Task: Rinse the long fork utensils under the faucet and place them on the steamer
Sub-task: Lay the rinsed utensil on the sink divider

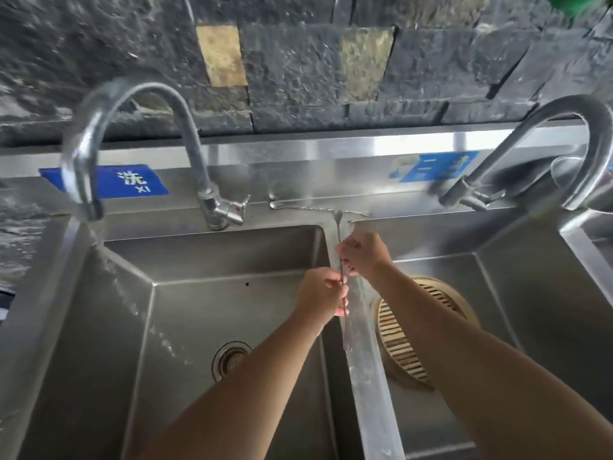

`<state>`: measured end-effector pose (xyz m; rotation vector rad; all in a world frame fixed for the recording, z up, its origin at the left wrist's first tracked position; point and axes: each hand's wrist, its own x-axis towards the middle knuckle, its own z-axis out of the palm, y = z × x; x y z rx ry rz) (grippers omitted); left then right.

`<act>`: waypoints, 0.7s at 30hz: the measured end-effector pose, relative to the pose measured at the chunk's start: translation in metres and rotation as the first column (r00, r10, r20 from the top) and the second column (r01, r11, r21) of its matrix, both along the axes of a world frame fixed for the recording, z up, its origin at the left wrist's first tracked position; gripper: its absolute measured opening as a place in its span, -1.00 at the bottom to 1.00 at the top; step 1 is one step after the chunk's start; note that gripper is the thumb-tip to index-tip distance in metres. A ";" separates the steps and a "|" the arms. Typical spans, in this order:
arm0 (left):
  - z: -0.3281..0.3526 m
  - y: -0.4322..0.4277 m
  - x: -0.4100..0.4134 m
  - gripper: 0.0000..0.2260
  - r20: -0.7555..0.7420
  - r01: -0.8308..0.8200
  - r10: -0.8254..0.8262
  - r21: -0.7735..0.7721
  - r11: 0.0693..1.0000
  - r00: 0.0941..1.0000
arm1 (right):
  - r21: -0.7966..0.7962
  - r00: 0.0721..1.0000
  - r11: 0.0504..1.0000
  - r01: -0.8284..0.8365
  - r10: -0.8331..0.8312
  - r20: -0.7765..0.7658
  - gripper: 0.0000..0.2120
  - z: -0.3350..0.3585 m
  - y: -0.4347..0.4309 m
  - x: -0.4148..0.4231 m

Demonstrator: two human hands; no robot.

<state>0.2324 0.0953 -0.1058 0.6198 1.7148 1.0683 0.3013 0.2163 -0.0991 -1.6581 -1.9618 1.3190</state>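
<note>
A silver long fork point(338, 232) shows at the right hand point(361, 257). Just below that hand, a pale tan steamer point(398, 343) has slatted stripes. Far left, a blue label point(132, 184) bears white characters.

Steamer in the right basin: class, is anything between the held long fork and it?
No separate object. The long fork, held by left hand and right hand over the divider, is next to the steamer; only the person's own right forearm crosses above its slats.

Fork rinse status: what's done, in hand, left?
Done: the steamer shows no forks on its visible slats. In hand: left hand and right hand grip one long fork over the sink divider, away from the running faucet. Left: place it, then the second fork on the back ledge.
</note>
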 end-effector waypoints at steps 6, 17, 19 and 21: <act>-0.025 0.034 0.014 -0.73 -0.157 -0.095 0.080 -0.096 0.991 0.984 | -0.043 0.993 0.996 -0.074 0.077 0.086 -0.77 -0.027 0.034 0.003; -0.044 0.056 0.024 -0.90 -0.278 -0.160 0.107 -0.175 0.971 0.955 | 0.064 0.964 0.978 -0.197 0.182 0.192 -0.81 -0.039 0.046 0.000; -0.043 0.057 0.025 -0.88 -0.302 -0.156 0.095 -0.183 0.971 0.949 | 0.077 0.961 0.975 -0.211 0.192 0.200 -0.80 -0.042 0.046 0.000; -0.040 0.058 0.026 -0.87 -0.353 -0.134 0.057 -0.195 0.972 0.934 | 0.085 0.959 0.973 -0.215 0.194 0.204 -0.80 -0.043 0.045 0.000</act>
